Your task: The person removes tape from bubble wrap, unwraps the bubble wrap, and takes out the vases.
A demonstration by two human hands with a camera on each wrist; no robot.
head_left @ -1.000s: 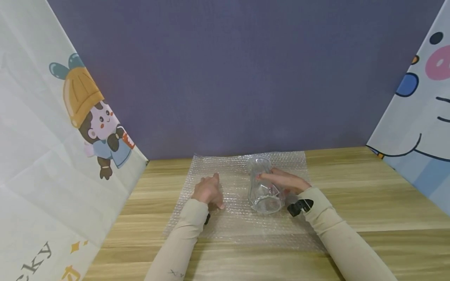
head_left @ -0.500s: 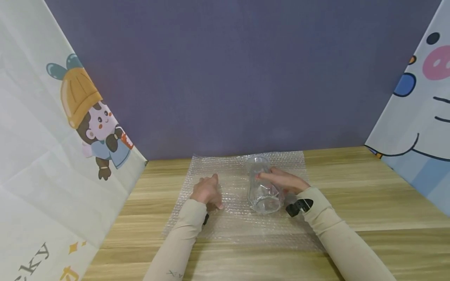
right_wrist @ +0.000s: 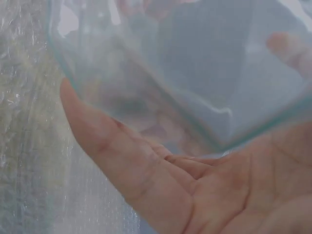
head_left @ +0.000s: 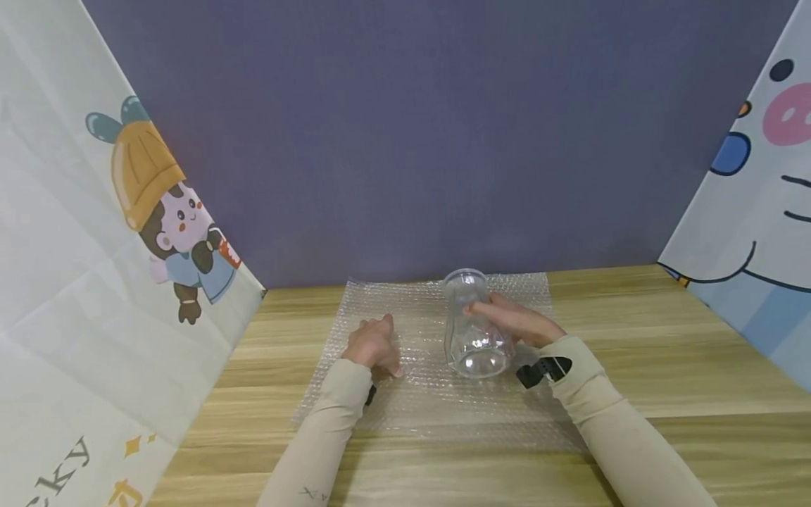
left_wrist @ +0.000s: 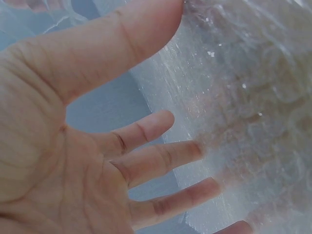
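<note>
A clear, faceted glass vase point(head_left: 470, 339) leans over the sheet of bubble wrap point(head_left: 421, 408), its narrower rim pointing away and its wide base toward me. My right hand point(head_left: 518, 324) grips it from the right side, thumb across the near wall. Through the glass point(right_wrist: 195, 58) in the right wrist view, some fingers show on the far side. To the left, my left hand point(head_left: 372, 345) is over the bubble wrap with nothing in its grasp. Its fingers are spread and nearly straight in the left wrist view, their tips at the wrap point(left_wrist: 253, 112).
The bubble wrap lies flat on a wood-grain table point(head_left: 633, 338). A dark purple-blue panel point(head_left: 405, 141) stands behind the table. White cartoon-printed sheets flank it, one at the left point(head_left: 57, 211) and one at the right point(head_left: 773, 246).
The vase has risen slightly and shifted away from me, with my right hand moving along with it. My left hand has stayed in place.
</note>
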